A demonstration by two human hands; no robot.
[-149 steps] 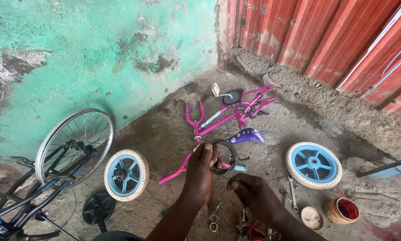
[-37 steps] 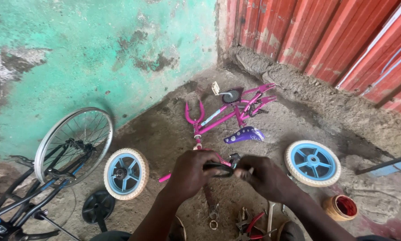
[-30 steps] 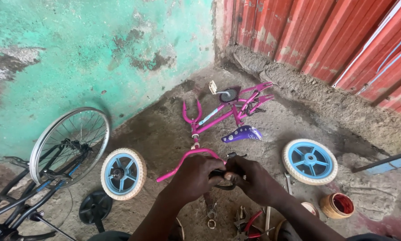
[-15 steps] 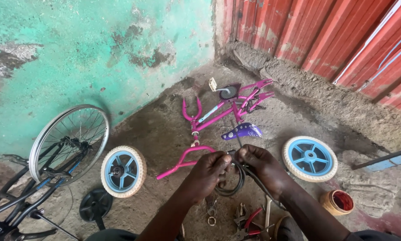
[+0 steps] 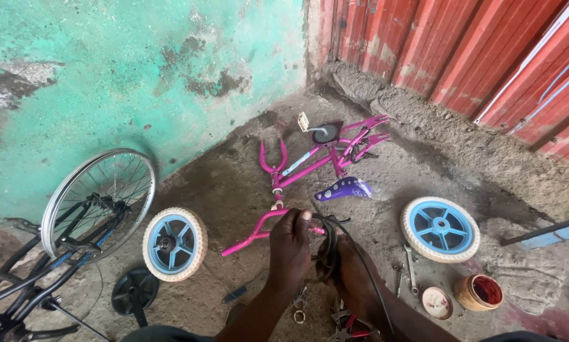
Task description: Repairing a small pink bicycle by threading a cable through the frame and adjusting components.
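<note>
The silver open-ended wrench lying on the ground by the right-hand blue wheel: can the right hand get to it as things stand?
Probably yes. The silver wrench lies bare on the concrete just beside the right hand, with nothing lying between them, but that hand, like the left hand, is occupied with the black rubber loop and would need to let go.

An informal bicycle repair spot is indicated, set up on a rough concrete floor [image 5: 221,183] between a peeling green wall [image 5: 139,69] and red corrugated sheeting [image 5: 462,44]. A stripped pink bicycle frame [image 5: 322,158], loose blue wheels [image 5: 441,228], a spanner [image 5: 410,269] and a grease pot [image 5: 479,291] are laid out.
</note>
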